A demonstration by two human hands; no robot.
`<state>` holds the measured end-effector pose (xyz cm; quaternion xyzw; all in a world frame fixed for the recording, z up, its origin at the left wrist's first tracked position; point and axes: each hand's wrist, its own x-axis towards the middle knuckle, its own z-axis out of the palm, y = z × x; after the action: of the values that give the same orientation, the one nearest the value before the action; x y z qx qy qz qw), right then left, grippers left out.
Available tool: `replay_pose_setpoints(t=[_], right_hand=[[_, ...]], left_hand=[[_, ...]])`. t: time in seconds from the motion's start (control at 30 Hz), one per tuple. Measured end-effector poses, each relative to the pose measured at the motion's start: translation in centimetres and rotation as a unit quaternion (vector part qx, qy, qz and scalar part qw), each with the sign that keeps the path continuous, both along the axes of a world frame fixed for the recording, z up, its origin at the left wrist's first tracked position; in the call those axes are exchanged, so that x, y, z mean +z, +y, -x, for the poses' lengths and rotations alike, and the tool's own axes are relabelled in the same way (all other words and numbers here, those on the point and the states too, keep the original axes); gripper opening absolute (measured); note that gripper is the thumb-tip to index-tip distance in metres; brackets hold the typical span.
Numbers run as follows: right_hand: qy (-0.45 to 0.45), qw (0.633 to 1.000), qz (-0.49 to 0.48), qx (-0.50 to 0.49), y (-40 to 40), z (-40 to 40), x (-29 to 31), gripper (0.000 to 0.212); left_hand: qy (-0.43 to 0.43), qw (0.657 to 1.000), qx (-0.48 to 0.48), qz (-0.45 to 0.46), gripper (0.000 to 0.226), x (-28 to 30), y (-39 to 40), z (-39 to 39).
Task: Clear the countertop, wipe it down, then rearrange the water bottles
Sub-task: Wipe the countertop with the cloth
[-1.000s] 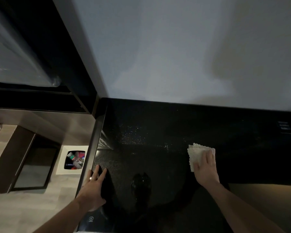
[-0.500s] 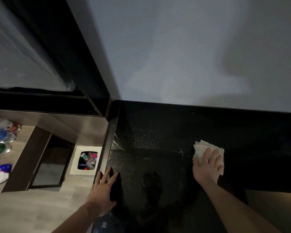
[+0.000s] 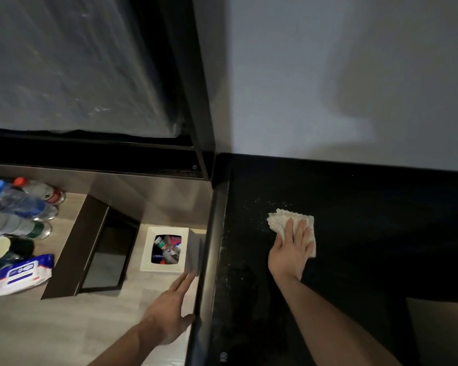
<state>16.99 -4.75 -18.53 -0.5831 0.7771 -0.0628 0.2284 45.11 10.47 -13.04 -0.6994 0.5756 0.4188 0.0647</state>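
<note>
A black speckled countertop (image 3: 354, 207) fills the right half of the view, with pale specks near its left part. My right hand (image 3: 291, 249) lies flat with straight fingers on a cream waffle-textured cloth (image 3: 280, 220), pressing it to the counter. My left hand (image 3: 169, 313) hovers with fingers spread just off the counter's left edge, its thumb near that edge. Several water bottles (image 3: 19, 204) with blue, red and green caps lie on a lower wooden surface at far left.
On the floor beside the counter stands a white bin (image 3: 146, 249) with rubbish inside. A green cup (image 3: 0, 249) and a pack of wet wipes (image 3: 24, 273) lie near the bottles. A dark cabinet (image 3: 95, 249) stands left of the bin. A grey wall rises behind the counter.
My right hand and the cloth have slid left across the counter. My left hand has come off the counter's edge to hang just left of it. The view has swung left, showing more bottles.
</note>
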Motion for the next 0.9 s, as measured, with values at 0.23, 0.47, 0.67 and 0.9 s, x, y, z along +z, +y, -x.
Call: replay_pose_setpoints(t=[0.23, 0.47, 0.67, 0.9], right_hand=[[-0.092, 0.995, 0.020, 0.038, 2.1, -13.9, 1.2, 0.061], [-0.353, 0.928, -0.120, -0.028, 4.7, -28.1, 6.0, 0.044], [-0.340, 0.937, -0.077, -0.008, 4.8, -25.2, 8.1, 0.045], [-0.282, 0.956, 0.036, -0.067, 2.2, -7.1, 9.4, 0.045]], left_hand=[[0.005, 0.999, 0.003, -0.039, 0.081, 0.0, 1.9, -4.8], [-0.004, 0.994, 0.040, -0.103, 0.075, -0.6, 5.2, -9.2], [0.047, 0.986, 0.080, -0.138, 0.074, -1.1, 5.4, -8.6], [0.145, 0.979, 0.117, -0.088, 0.092, -1.6, 0.8, -1.1]])
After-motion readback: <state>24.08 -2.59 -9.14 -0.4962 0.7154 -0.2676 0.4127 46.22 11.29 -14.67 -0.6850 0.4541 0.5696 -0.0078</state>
